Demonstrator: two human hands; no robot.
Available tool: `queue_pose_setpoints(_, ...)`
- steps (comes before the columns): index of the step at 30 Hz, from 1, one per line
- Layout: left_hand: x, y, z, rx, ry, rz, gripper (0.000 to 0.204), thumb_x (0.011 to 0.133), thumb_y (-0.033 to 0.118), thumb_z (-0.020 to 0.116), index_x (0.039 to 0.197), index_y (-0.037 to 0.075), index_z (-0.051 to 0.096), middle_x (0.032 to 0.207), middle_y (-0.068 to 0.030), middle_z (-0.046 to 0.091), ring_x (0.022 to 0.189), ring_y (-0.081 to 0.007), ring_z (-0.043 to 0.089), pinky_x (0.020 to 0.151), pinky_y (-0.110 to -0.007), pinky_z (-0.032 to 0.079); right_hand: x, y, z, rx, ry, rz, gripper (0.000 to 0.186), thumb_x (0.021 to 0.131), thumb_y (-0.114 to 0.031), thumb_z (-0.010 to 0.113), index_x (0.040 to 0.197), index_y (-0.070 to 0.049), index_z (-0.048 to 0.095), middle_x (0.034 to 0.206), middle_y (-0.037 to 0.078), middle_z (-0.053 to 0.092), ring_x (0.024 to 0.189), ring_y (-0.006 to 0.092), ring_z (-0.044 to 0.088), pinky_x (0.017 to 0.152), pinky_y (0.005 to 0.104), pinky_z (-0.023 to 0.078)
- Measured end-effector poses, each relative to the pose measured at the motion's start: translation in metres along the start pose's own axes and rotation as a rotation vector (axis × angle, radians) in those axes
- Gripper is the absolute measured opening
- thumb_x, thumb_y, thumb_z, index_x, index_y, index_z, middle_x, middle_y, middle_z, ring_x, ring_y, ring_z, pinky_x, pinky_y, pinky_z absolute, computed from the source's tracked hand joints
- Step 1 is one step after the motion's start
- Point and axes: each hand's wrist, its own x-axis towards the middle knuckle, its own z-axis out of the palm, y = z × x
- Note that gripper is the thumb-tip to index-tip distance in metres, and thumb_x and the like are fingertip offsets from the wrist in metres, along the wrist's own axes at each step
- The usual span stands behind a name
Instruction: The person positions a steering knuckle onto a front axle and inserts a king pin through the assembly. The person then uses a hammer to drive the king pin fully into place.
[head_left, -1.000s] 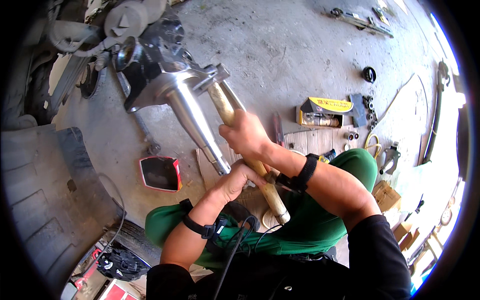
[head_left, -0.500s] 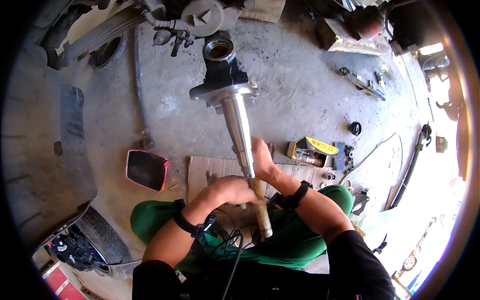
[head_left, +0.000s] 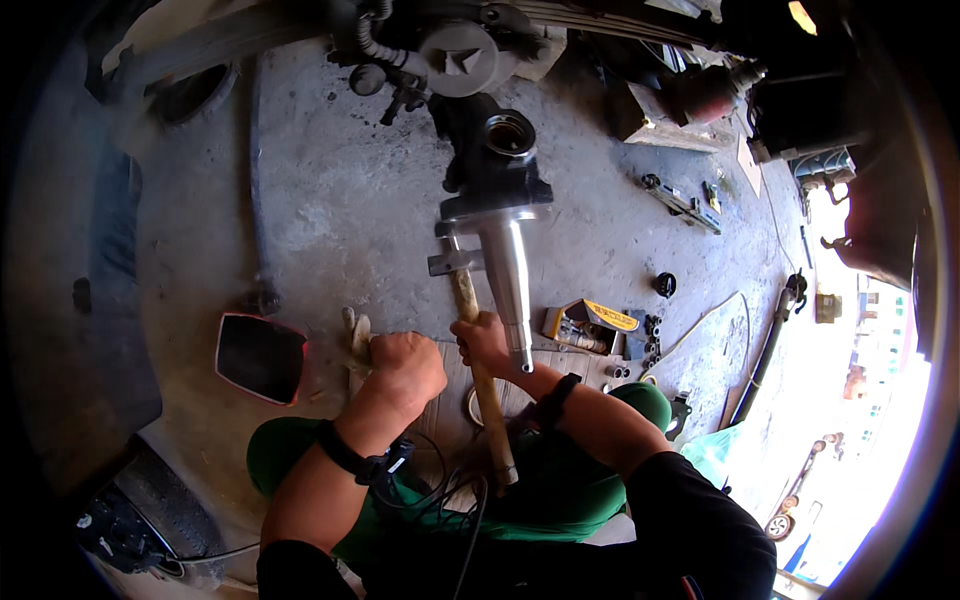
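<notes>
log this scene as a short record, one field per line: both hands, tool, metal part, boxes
right hand: closed around the hammer
left hand: curled, near a pale object; whether it holds it is unclear
tool: wooden-handled hammer, handle end toward the person
metal part: shiny tapered shaft, narrow end toward the person
boxes: red-edged box on the left; yellow-and-black box on the right

Hammer (head_left: 490,410): wooden handle, metal head up beside spindle flange, butt toward wearer. Spindle (head_left: 508,275): bright tapered shaft, dark body, tip toward wearer.
</notes>
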Motion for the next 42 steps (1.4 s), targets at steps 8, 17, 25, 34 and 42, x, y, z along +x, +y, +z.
queue_pose_setpoints(8, -0.001, 0.003, -0.009, -0.034, 0.061, 0.033, 0.018, 0.088, 0.019, 0.061, 0.098, 0.016, 0.075, 0.097, -0.0036, 0.074, 0.096, -0.0212, 0.071, 0.076, -0.037, 0.050, 0.012, 0.011, 0.007, -0.309, 0.028, -0.019, 0.024, 0.087, -0.017, 0.063, 0.071, -0.001, 0.056, 0.061, 0.006, 0.055, 0.048, 0.0169, 0.054, 0.045, 0.0340, 0.046)
queue_pose_setpoints(17, 0.005, -0.003, -0.003, 0.021, 0.070, 0.080, 0.019, 0.087, 0.019, 0.059, 0.097, 0.012, 0.074, 0.099, -0.0074, 0.074, 0.093, -0.0216, 0.072, 0.074, -0.036, 0.052, 0.073, 0.077, -0.025, -0.994, -0.299, -0.629, 0.017, 0.088, -0.019, 0.063, 0.084, -0.004, 0.067, 0.073, 0.014, 0.066, 0.068, 0.0276, 0.067, 0.059, 0.0378, 0.053)
queue_pose_setpoints(25, 0.004, -0.005, -0.004, 0.058, 0.118, 0.035, 0.017, 0.086, 0.019, 0.060, 0.095, 0.013, 0.073, 0.092, -0.0052, 0.074, 0.088, -0.0195, 0.072, 0.069, -0.035, 0.050, 0.087, 0.138, -0.032, -1.152, -0.385, -0.705, 0.020, 0.086, -0.022, 0.062, 0.089, -0.004, 0.069, 0.083, 0.019, 0.069, 0.078, 0.0355, 0.068, 0.068, 0.0433, 0.054)
queue_pose_setpoints(34, 0.006, -0.022, -0.016, -0.073, 0.099, -0.028, 0.018, 0.090, 0.020, 0.060, 0.099, 0.011, 0.071, 0.097, -0.0068, 0.073, 0.094, -0.0228, 0.071, 0.074, -0.039, 0.051, 0.074, 0.087, -0.010, -1.059, -0.173, -0.568, 0.026, 0.087, -0.025, 0.059, 0.091, -0.002, 0.070, 0.085, 0.020, 0.071, 0.074, 0.0380, 0.068, 0.069, 0.0470, 0.053)
queue_pose_setpoints(42, 0.023, -0.033, -0.044, -0.480, 0.454, 0.068, 0.020, 0.095, 0.023, 0.055, 0.107, 0.007, 0.061, 0.091, -0.0137, 0.072, 0.088, -0.0335, 0.070, 0.081, -0.041, 0.053, 0.004, -0.071, -0.024, 0.115, 0.153, -0.293, 0.034, 0.097, -0.028, 0.057, 0.115, -0.001, 0.063, 0.100, 0.010, 0.069, 0.083, 0.0187, 0.067, 0.071, 0.0314, 0.055)
